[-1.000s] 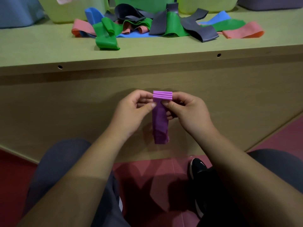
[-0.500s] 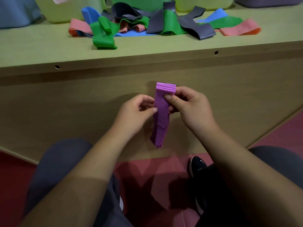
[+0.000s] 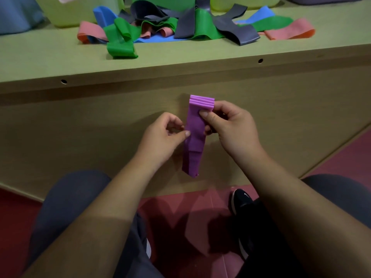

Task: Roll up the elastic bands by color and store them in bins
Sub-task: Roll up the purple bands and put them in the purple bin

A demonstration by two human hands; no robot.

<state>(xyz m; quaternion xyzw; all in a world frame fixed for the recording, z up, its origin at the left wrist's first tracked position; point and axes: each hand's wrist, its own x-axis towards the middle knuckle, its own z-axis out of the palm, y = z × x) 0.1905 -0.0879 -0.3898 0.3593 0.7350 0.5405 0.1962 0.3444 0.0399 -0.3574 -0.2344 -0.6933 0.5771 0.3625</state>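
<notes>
A stack of purple elastic bands (image 3: pixel 195 135) hangs upright in front of the table's wooden side panel, its layered top edges showing. My right hand (image 3: pixel 230 127) pinches the stack near the top, thumb on the front. My left hand (image 3: pixel 163 135) pinches its left edge lower down with thumb and fingers. The bottom ends hang loose. On the tabletop above lies a tangled pile of green (image 3: pixel 121 42), blue (image 3: pixel 104 14), grey (image 3: pixel 239 33) and salmon bands (image 3: pixel 289 32).
Yellow-green bins (image 3: pixel 66 11) stand at the table's back edge behind the pile; another (image 3: pixel 245 3) is to the right. A blue bin (image 3: pixel 16 15) is at far left. My knees and a black shoe (image 3: pixel 242 201) are below, on a red floor.
The purple stack rose a little with my right hand, and my left hand slid lower down its left edge. The view shifted slightly.
</notes>
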